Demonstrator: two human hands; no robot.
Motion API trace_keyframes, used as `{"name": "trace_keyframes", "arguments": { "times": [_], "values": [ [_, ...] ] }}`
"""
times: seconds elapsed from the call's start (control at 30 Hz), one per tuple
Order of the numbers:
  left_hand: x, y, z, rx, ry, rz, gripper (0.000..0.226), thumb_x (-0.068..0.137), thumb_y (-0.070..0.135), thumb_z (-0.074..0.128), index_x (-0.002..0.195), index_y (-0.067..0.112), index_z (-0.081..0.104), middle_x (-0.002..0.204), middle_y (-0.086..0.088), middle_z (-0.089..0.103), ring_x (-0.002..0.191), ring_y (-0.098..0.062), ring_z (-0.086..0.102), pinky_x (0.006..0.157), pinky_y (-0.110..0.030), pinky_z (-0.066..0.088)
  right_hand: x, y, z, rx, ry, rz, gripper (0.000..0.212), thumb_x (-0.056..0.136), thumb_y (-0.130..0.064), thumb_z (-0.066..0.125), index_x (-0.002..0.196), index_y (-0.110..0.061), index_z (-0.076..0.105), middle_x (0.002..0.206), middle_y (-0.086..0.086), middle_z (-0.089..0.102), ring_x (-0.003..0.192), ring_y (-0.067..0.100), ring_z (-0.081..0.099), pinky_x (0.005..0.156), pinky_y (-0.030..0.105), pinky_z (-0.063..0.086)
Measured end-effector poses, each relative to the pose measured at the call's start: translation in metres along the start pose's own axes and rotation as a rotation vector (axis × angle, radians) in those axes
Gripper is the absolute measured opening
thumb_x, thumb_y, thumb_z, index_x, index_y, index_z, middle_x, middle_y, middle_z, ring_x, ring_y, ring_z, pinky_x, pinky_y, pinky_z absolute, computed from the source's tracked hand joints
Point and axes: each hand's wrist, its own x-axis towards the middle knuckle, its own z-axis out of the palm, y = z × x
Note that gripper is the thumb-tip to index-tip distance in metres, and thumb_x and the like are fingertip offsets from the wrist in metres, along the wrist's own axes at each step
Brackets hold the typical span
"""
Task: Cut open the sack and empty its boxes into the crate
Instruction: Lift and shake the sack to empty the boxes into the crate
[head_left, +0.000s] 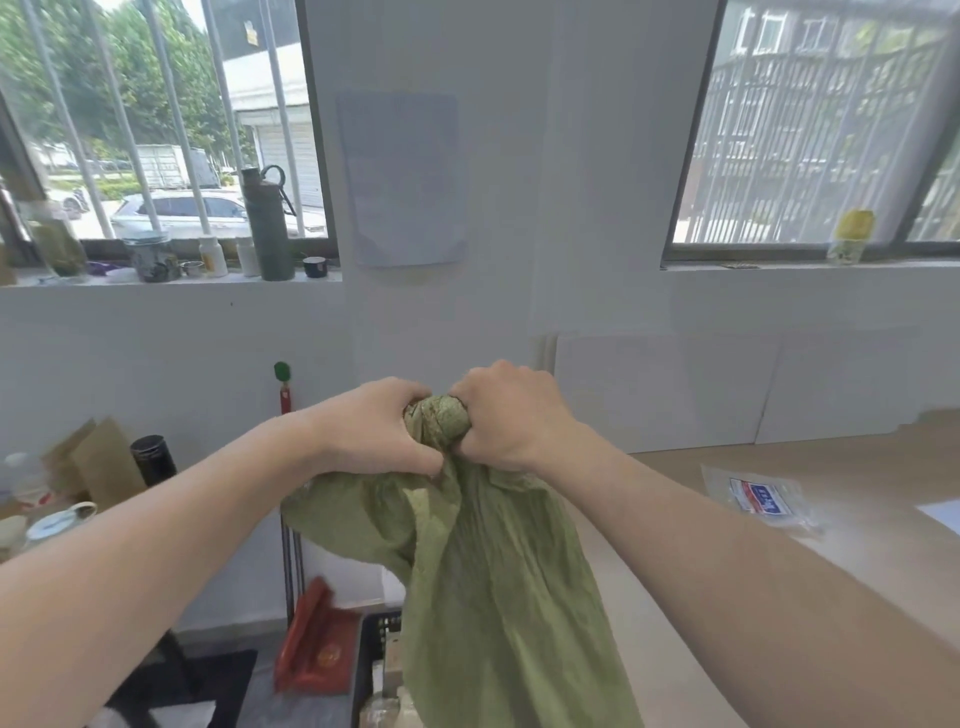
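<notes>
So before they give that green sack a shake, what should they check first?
1. Both hands hold firmly: the left hand and the right hand each grip the bunched end of the sack. Ok.
2. Sack is over the crate: the cloth hangs down right at the black crate. Ok, as far as shown.
3. Lower end is cut open: it is out of frame. Cannot tell.
4. Boxes left inside: the cloth hangs slack, with no clear bulges. Cannot tell.
5. Room in the crate: the sack hides most of it. Cannot tell.
6. Plastic packet on the table is clear of the sack. Ok.
</notes>
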Motion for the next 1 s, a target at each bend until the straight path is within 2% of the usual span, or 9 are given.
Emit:
{"name": "trace_keyframes", "arguments": {
  "times": [0.13,0.27,0.4,0.5,0.63,0.73,0.8,0.9,1.0],
  "values": [
    [-0.002,-0.002,0.007,0.572,0.231,0.142,0.056,0.067,0.056,0.078,0.101,0.024,0.045,0.083,0.006,0.061,0.080,-0.021,0.058,0.066,-0.039,0.050,0.007,0.003,-0.003,0.200,-0.113,0.179,0.014,0.067,-0.028,0.069,0.068,-0.020,0.058,0.068,-0.003,0.061,0.066,0.025,0.061,0.051,0.027,0.039],
    [-0.002,-0.002,0.026,0.770,0.449,0.122,0.047,0.078,0.051,0.070,0.102,0.023,0.040,0.079,0.004,0.052,0.076,-0.025,0.049,0.060,-0.035,0.036,0.011,0.004,-0.008,0.326,-0.226,0.243,0.024,0.062,-0.032,0.075,0.067,-0.014,0.060,0.062,-0.002,0.062,0.059,0.022,0.063,0.050,0.027,0.043],
    [-0.003,-0.005,0.027,0.698,0.440,0.051,0.026,0.082,0.043,0.060,0.087,0.026,0.041,0.065,0.007,0.041,0.066,-0.028,0.049,0.058,-0.034,0.036,0.006,0.001,-0.007,0.333,-0.260,0.190,0.028,0.062,-0.036,0.076,0.063,-0.016,0.056,0.056,-0.005,0.058,0.058,0.021,0.063,0.050,0.026,0.040],
    [-0.002,-0.004,0.023,0.638,0.400,0.083,0.019,0.075,0.038,0.059,0.074,0.024,0.046,0.063,0.007,0.047,0.064,-0.027,0.053,0.056,-0.032,0.035,0.003,0.000,-0.006,0.308,-0.239,0.151,0.029,0.063,-0.042,0.074,0.067,-0.018,0.058,0.059,-0.007,0.062,0.062,0.017,0.064,0.051,0.026,0.042],
    [0.004,-0.009,0.021,0.460,0.353,-0.013,0.014,0.072,0.032,0.059,0.066,0.019,0.058,0.062,0.000,0.060,0.060,-0.026,0.058,0.052,-0.031,0.038,0.000,0.001,-0.002,0.173,-0.123,0.025,0.037,0.064,-0.052,0.071,0.086,-0.026,0.058,0.081,-0.008,0.065,0.080,0.020,0.064,0.058,0.030,0.039],
    [0.011,-0.012,0.016,0.225,0.346,-0.151,0.022,0.072,0.030,0.062,0.062,0.011,0.058,0.061,-0.005,0.064,0.061,-0.030,0.060,0.054,-0.032,0.042,0.000,0.001,0.006,-0.151,0.063,-0.119,0.064,0.063,-0.059,0.073,0.114,-0.024,0.055,0.107,-0.003,0.062,0.096,0.025,0.062,0.074,0.036,0.041],
    [0.014,-0.010,0.010,0.012,0.284,-0.208,0.027,0.074,0.025,0.068,0.057,0.009,0.054,0.057,-0.004,0.059,0.056,-0.029,0.055,0.055,-0.032,0.041,-0.001,0.000,0.011,-0.285,0.168,-0.148,0.077,0.060,-0.057,0.079,0.122,-0.020,0.053,0.109,0.000,0.062,0.096,0.027,0.062,0.079,0.040,0.042],
    [0.009,0.000,0.001,-0.271,0.122,-0.249,0.024,0.073,0.016,0.075,0.058,0.010,0.057,0.056,-0.008,0.056,0.053,-0.024,0.051,0.054,-0.032,0.042,-0.001,0.001,0.013,-0.290,0.251,-0.165,0.066,0.058,-0.045,0.086,0.110,-0.018,0.057,0.097,0.002,0.063,0.086,0.030,0.063,0.070,0.039,0.039],
    [0.006,0.007,0.001,-0.360,0.025,-0.246,0.016,0.076,0.012,0.076,0.068,0.006,0.064,0.065,-0.013,0.065,0.060,-0.027,0.060,0.055,-0.030,0.047,0.001,0.001,0.007,-0.284,0.248,-0.123,0.045,0.064,-0.035,0.086,0.094,-0.019,0.057,0.085,0.000,0.065,0.078,0.030,0.064,0.063,0.034,0.029]
  ]
}}
